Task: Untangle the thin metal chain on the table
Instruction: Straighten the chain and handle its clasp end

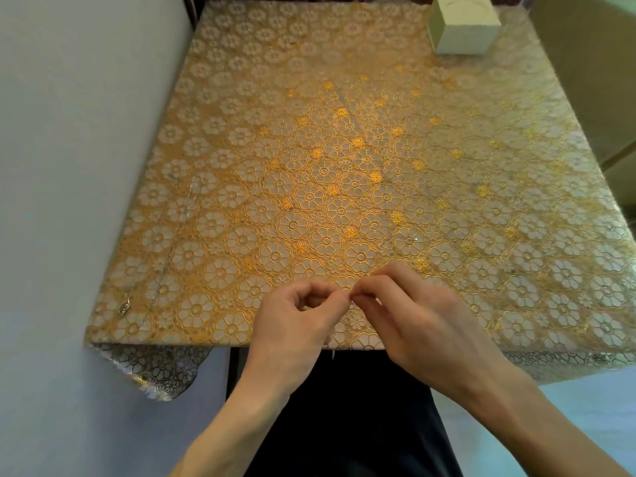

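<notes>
While our left hand [296, 325] and right hand [413, 325] are pinching the thin chain [351, 303] fingertip to fingertip over the table's [344, 166] near edge, one strand [333, 354] is dangling straight down there.

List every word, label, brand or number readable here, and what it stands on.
None can be read.
Pale box: faint marks on top, too blurred to read.
Tablecloth: flower pattern only.
Left hand and right hand, pinching the thin chain: nothing written.
</notes>
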Motion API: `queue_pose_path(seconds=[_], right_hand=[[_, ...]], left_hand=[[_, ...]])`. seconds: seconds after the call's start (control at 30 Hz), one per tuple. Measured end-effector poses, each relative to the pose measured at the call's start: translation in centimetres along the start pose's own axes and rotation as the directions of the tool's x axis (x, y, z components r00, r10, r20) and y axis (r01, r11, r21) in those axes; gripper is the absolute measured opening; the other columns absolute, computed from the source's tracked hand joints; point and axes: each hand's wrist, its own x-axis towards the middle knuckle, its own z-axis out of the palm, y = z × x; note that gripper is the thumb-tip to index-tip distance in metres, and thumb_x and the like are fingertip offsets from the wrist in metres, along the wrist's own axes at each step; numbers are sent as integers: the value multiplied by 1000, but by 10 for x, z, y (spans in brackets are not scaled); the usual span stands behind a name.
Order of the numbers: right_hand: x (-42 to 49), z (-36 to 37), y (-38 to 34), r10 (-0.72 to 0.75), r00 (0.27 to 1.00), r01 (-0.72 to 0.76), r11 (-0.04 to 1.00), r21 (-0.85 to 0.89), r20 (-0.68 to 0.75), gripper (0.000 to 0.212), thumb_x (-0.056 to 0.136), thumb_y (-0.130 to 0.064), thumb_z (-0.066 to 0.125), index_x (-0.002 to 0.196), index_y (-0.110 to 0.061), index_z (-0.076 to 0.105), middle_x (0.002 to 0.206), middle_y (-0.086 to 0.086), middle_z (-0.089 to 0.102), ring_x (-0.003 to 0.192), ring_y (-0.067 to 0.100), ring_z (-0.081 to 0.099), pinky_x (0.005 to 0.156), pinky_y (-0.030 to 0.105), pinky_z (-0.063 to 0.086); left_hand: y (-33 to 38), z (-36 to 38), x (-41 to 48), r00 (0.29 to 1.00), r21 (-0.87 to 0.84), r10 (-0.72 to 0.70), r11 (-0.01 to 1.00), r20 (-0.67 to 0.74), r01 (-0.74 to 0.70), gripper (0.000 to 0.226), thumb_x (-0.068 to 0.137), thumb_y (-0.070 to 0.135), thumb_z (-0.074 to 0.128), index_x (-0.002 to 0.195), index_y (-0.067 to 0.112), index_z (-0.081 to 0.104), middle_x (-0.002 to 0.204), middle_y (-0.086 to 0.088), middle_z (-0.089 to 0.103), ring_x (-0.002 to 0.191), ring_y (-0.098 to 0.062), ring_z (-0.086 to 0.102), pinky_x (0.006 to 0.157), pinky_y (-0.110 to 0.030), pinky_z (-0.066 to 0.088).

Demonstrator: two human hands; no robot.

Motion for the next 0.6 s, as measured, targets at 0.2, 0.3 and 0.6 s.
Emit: queue_pose_path(seconds=[0.2,0.3,0.6], right_hand=[[7,6,1,20,999,-15,986,-164,26,26,105,-29,42,98,-13,61,92,3,58,44,25,49,31,38,41],[9,10,4,24,1000,-24,992,-123,-1,20,104,-27,45,101,-13,59,94,2,58,48,26,53,33,36,42],[21,17,10,80,997,-80,997,-12,-14,23,101,-27,46,99,-10,62,94,2,59,52,22,55,40,38,46]], left_hand=[[7,-3,7,999,11,-3,1000,47,2,15,85,21,76,70,18,75,54,8,60,47,-8,49,46,-13,40],[11,-5,9,998,-9,17,1000,54,-16,15,85,21,76,71,15,77,56,6,62,47,-8,49,48,-13,40],[12,-11,16,986,143,143,978,86,-154,15,92,23,67,83,27,78,68,10,71,56,-7,58,64,-27,51]])
